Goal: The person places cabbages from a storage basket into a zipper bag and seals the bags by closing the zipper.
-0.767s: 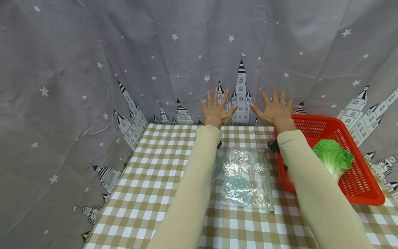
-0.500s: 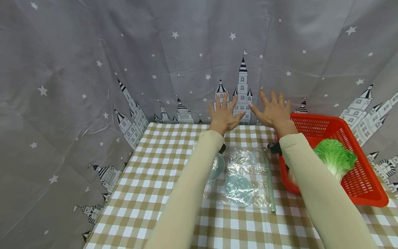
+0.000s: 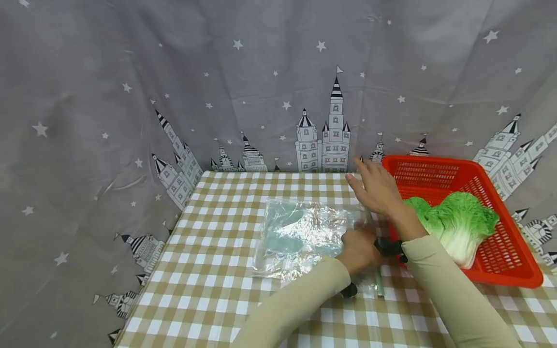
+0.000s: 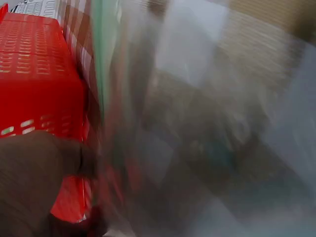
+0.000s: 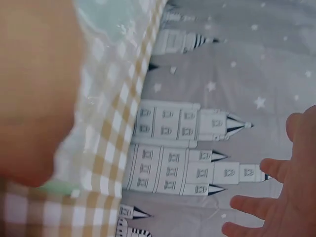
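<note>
A clear plastic bag (image 3: pixel 285 234) with pale green patches and a green strip (image 3: pixel 380 286) along its right end lies on the checked cloth. My left hand (image 3: pixel 360 247) is over that right end, beside the strip. Blur in the left wrist view leaves unclear whether the left hand (image 4: pixel 32 185) grips the bag or only touches it. Higher up, between bag and basket, my right hand (image 3: pixel 377 188) is held with fingers extended and nothing in them. The right wrist view shows the spread fingers of the right hand (image 5: pixel 284 205) against the curtain.
On the right stands a red plastic basket (image 3: pixel 472 167) with perforated walls, close to the right forearm. Inside it are a napa cabbage (image 3: pixel 465 224) and another leafy green head (image 3: pixel 418 208). A grey castle-print curtain (image 3: pixel 243 72) hangs behind the table.
My left hand has come back from the far edge, down and right onto the bag's strip end. The right hand has lowered slightly, its fingers closer together.
</note>
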Tool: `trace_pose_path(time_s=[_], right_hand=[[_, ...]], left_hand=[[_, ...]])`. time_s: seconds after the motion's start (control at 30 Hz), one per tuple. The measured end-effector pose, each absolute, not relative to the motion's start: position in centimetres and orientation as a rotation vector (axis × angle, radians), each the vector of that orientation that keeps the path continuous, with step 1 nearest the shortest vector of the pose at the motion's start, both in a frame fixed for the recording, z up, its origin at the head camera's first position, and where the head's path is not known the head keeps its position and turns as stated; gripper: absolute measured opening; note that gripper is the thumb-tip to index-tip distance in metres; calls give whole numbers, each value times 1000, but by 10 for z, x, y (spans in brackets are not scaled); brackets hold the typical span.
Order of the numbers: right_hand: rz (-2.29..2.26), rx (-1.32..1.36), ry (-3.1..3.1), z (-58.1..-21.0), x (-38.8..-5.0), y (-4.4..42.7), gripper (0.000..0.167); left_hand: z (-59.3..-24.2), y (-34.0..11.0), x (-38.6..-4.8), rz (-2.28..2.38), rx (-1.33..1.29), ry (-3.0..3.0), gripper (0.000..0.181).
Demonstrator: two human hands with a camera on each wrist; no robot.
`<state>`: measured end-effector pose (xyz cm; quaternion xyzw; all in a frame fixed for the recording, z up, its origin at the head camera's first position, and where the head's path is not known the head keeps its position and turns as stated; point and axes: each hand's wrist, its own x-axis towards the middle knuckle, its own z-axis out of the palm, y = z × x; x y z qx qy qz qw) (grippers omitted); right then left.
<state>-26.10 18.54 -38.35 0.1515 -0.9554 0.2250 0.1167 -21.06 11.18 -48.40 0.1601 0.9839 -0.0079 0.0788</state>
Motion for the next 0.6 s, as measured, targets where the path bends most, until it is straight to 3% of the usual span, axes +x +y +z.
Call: trace_pose_path(time_s=[0.17,0.3,0.5,0.6], right_hand=[[781,568,-2691,-393,-231,181,51],[863,598,-2618,-406,-207,179,39],[811,642,-2416,-445,-180,161,6],[704,859,-2402,-464,-175,147,19]], left_hand=[[-484,90,-206,80,391,2884,45],[-469,55,-207,385,358,2922,35],[-447,8,-200,841,471,2946,22],[-440,-6,-193,980,537,2914,19]])
